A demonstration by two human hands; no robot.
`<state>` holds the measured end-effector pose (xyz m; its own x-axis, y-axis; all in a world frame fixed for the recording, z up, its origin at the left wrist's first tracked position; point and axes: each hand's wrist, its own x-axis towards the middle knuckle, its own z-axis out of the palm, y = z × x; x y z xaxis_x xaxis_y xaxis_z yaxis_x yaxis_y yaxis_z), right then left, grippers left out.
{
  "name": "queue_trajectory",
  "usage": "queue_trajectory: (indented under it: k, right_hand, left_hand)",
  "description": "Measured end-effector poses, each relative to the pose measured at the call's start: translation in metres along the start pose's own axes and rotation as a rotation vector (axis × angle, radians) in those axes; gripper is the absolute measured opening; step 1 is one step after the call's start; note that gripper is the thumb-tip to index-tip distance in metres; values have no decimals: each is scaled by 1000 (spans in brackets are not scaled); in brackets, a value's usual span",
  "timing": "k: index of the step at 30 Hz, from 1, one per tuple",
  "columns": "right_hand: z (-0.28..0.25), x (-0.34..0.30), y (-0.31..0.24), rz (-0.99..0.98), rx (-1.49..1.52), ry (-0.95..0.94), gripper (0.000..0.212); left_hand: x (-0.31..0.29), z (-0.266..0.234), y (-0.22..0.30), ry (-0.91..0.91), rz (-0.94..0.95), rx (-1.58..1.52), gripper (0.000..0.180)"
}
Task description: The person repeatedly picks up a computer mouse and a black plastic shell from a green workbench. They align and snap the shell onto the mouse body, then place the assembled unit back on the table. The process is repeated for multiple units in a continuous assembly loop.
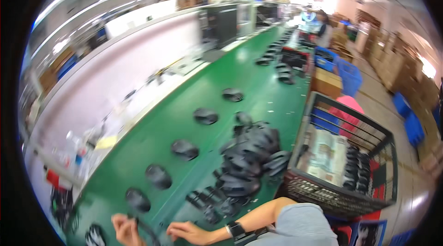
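At the lower edge my left hand (124,230) is closed, its fingers curled around one end of a dark curved part (148,233). The part's lower end runs out of view. Beside it my right hand (190,233) lies low over the green belt, fingers stretched toward the left hand and holding nothing that I can see. Just beyond my left hand is a black mouse-shaped shell (138,200), the nearest in a spaced row with another shell (158,176) behind it. Another dark piece (95,235) lies at the lower left.
A heap of black shells (251,154) covers the belt (258,82) ahead of my right arm. To the right stands a black crate (341,189) with packed dark parts. A shelf with tools and bottles (78,149) runs along the left. A person (324,31) is far ahead.
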<state>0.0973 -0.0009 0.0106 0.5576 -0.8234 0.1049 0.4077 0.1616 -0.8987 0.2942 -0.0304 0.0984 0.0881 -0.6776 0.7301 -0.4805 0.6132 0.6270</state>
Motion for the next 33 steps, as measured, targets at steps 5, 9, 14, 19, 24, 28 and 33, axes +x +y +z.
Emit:
queue_trajectory:
  k: [5, 9, 14, 19, 24, 28, 33]
  right_hand:
    - [7, 10, 7, 1, 325, -94, 46]
    - [11, 4, -14, 47, 250, -259, 54]
    - [12, 5, -3, 27, 290, -331, 55]
    - [14, 0, -18, -16, 284, -281, 55]
    - [10, -3, -28, -181, -22, -29, 44]
    - [2, 6, -67, -417, -713, 35, 61]
    - [9, 6, -64, -388, -851, 79, 61]
  left_hand:
    - [-48, 6, 41, -165, -343, -130, 4]
    - [-78, 0, 27, -126, -344, -176, 7]
    - [-85, 2, 32, -131, -305, -175, 7]
    - [-93, 9, 30, -94, -338, -191, 6]
    - [-70, 16, 64, -32, -528, -15, 14]
    - [-87, 12, 54, 116, -579, -285, 29]
    - [-76, 13, 80, -79, -596, -18, 13]
